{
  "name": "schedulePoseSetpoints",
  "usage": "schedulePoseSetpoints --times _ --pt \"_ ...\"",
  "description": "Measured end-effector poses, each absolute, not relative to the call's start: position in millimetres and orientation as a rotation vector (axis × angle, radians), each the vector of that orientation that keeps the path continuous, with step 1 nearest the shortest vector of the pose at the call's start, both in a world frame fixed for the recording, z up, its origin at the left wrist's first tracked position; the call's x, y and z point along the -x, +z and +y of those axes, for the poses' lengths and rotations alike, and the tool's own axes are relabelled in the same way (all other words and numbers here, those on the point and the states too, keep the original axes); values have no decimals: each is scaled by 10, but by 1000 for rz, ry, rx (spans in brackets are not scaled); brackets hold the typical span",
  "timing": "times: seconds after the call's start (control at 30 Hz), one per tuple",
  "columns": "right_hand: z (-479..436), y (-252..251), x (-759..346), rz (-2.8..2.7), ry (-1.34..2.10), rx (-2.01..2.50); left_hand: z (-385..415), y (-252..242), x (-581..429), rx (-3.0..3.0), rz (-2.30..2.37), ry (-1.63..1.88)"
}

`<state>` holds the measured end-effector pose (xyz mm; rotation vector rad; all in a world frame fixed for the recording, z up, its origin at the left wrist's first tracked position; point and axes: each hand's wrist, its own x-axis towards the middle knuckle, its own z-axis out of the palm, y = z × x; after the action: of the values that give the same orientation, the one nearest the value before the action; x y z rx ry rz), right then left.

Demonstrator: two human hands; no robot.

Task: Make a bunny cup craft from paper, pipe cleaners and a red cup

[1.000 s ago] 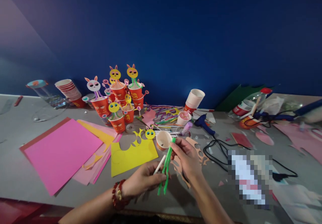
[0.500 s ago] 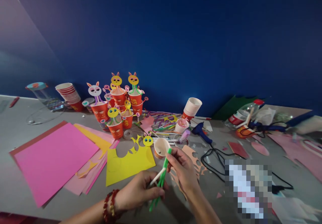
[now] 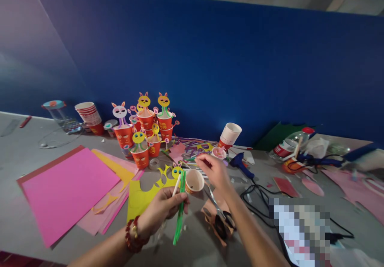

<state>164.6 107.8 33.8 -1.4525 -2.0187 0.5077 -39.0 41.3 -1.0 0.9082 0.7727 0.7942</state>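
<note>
My left hand (image 3: 171,205) is closed round a bundle of green pipe cleaners (image 3: 180,219) and a white stick (image 3: 177,185), all held nearly upright. Just beyond its fingertips stands a paper cup (image 3: 194,181) with its mouth towards me. My right hand (image 3: 214,171) hovers behind and right of this cup, fingers drawn together; what they hold, if anything, cannot be made out. Below the right wrist, scissors (image 3: 220,211) lie on peach paper scraps (image 3: 210,209). A yellow rabbit-face cutout (image 3: 177,172) rests left of the cup. Colourful pipe cleaners (image 3: 192,147) lie piled beyond my right hand.
Red cups with rabbit heads (image 3: 140,157) stand at the back left beside stacked cups (image 3: 89,117). Pink paper sheets (image 3: 72,187) and yellow paper (image 3: 139,197) cover the left. A blue glue gun (image 3: 241,165), its black cable (image 3: 258,189) and a bottle (image 3: 292,141) are right.
My right hand has let go of the green pipe cleaners and moved up towards the back. My left hand keeps the bundle, now more upright and farther left. The scissors have come into sight.
</note>
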Motion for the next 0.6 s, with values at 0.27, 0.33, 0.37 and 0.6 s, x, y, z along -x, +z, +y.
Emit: schedulePoseSetpoints --times 0.27,0.33,0.37,0.6 --pt "1936 13 -1484 -2521 362 1672 483 -16 407 -796 738 846" --pt "1986 -55 -1439 -2604 319 1707 495 -30 412 -790 722 845" --pt "2002 -74 -1431 -2639 297 1718 502 -34 414 -788 720 846" --pt "2088 -52 -1525 -2805 197 1697 524 -41 412 -782 745 833"
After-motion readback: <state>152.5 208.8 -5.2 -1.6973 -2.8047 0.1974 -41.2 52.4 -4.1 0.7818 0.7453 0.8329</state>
